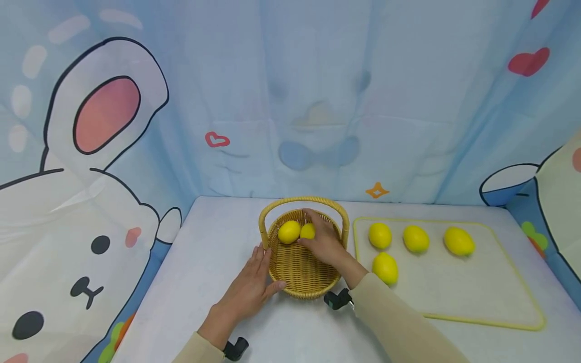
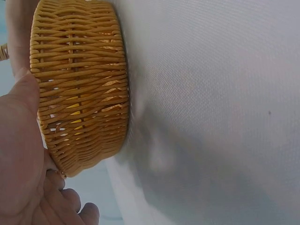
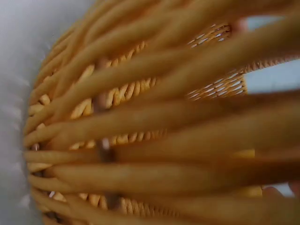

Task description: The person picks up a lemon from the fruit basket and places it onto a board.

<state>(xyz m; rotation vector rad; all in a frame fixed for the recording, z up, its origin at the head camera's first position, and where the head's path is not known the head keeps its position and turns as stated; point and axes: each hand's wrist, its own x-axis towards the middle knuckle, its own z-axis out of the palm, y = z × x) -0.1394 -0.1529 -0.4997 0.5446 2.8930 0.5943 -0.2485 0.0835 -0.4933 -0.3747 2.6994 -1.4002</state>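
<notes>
A round wicker basket (image 1: 299, 275) with an arched handle stands on the table. My left hand (image 1: 249, 285) rests against its left side, fingers fairly straight along the outside and thumb at the front rim. In the left wrist view, the thumb of my left hand (image 2: 21, 136) touches the rim of the woven wall (image 2: 84, 89). Reaching inside, my right hand (image 1: 324, 239) grips a yellow lemon (image 1: 307, 231), partly hidden by the fingers. Another lemon (image 1: 289, 232) lies beside it at the back of the basket. Blurred wicker weave (image 3: 140, 173) fills most of the right wrist view.
Right of the basket lies a pale board (image 1: 454, 292) with a yellow edge. Several lemons rest on it, including one at the near left (image 1: 385, 268) and one farther right (image 1: 459, 241). A patterned blue curtain (image 1: 399, 101) hangs behind the white table (image 1: 218, 227).
</notes>
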